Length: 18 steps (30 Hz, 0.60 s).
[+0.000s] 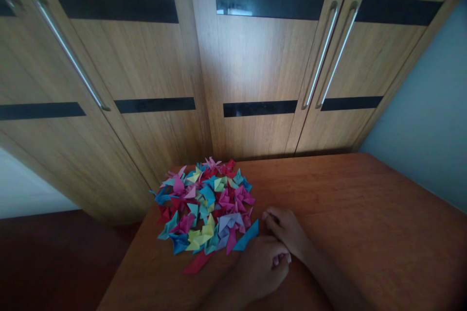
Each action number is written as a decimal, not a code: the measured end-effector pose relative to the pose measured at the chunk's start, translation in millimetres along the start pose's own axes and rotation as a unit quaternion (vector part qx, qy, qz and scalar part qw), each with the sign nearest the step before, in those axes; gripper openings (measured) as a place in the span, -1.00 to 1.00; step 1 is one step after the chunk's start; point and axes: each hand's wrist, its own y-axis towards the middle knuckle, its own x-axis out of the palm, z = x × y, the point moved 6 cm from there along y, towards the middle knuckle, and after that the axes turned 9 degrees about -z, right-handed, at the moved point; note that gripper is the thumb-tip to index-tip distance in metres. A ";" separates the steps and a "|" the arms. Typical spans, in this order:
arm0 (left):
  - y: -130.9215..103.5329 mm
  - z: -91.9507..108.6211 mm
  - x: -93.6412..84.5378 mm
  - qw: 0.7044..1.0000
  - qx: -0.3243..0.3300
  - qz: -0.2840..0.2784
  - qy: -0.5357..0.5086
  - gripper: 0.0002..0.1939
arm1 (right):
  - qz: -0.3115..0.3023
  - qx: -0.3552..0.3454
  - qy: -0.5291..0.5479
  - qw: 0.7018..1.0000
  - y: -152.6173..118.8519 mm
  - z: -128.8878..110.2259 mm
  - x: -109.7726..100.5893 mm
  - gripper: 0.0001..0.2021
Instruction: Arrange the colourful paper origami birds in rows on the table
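A blue, flat-folded strip of paper [247, 236] is lying on the brown wooden tabletop [346, 214] at the left hand's [263, 263] 11 o'clock and the right hand's [288, 231] 9 o'clock, its long axis running roughly from 7 to 1. The left hand is resting nearer, just beside the strip's lower edge; whether skin is touching paper, one cannot tell. Both grips are looking closed, fingers curling inward, with nothing showing inside either. A red folded paper strip [197, 264] is lying at the left hand's 9 o'clock, and a heap of multicoloured folded paper pieces [206, 194] is spreading beyond both strips, toward its 10 to 11.
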 end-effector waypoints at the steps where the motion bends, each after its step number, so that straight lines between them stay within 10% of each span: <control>1: -0.2 0.0 0.0 1.000 0.000 -0.001 -0.001 -0.83 | 0.001 0.001 0.000 1.000 0.1 0.6 0.2 -0.67; 18: -0.2 -1.2 1.5 1.000 0.002 -0.005 0.009 -0.81 | -0.004 0.001 -0.001 1.000 -0.5 -1.8 -1.2 -0.68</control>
